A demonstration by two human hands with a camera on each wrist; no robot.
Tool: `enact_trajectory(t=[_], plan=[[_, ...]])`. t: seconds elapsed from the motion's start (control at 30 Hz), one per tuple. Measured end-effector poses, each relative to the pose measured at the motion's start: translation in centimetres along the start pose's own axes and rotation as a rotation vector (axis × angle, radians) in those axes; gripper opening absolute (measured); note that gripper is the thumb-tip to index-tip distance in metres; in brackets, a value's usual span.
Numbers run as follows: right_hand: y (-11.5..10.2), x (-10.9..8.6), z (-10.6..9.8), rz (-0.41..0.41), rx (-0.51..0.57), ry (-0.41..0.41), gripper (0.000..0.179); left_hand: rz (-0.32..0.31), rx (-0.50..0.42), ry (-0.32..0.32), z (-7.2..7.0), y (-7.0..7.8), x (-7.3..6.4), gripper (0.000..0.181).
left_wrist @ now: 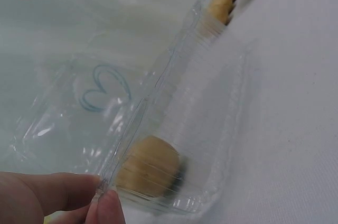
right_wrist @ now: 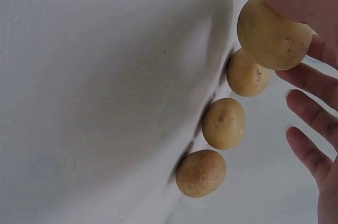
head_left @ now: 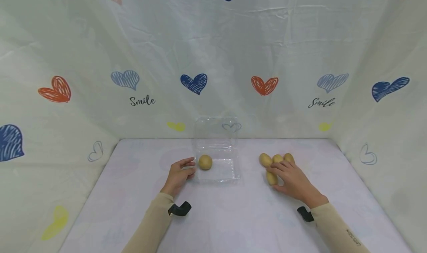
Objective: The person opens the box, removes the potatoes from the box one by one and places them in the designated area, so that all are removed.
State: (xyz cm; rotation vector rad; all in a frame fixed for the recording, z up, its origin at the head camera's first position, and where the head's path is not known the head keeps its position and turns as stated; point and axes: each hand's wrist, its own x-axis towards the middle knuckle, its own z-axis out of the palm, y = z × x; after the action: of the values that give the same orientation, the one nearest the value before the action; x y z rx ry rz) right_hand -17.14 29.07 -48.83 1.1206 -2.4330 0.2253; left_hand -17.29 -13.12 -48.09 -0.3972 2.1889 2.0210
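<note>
My right hand (head_left: 293,180) pinches a round yellow potato (right_wrist: 274,34) between thumb and fingers, with the other fingers spread. Three more potatoes (right_wrist: 224,123) sit in a row on the table just beyond it. To the left, a clear plastic clamshell box (head_left: 227,168) stands with its lid (head_left: 215,132) raised at the back. One potato (head_left: 205,162) rests in the left part of its base. At the box's left side is my left hand (head_left: 179,176), whose thumb and fingers pinch the edge near the hinge in the left wrist view.
A white cloth covers the table (head_left: 217,216). Behind and at both sides hangs a pale curtain (head_left: 227,52) printed with hearts and the word Smile. A black strap piece (head_left: 180,209) sits at the left wrist, and another (head_left: 305,214) at the right.
</note>
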Motion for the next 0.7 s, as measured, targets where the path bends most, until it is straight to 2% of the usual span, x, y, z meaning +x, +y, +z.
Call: enact_trajectory(t=[0.4, 0.7], plan=[[-0.3, 0.08, 0.31, 0.056, 0.01, -0.043, 0.065, 0.008, -0.01, -0.001, 0.01, 0.03, 0.04, 0.047], [-0.42, 0.06, 0.48, 0.069, 0.026, -0.039, 0.064, -0.016, -0.008, 0.006, -0.04, -0.04, 0.14, 0.046]])
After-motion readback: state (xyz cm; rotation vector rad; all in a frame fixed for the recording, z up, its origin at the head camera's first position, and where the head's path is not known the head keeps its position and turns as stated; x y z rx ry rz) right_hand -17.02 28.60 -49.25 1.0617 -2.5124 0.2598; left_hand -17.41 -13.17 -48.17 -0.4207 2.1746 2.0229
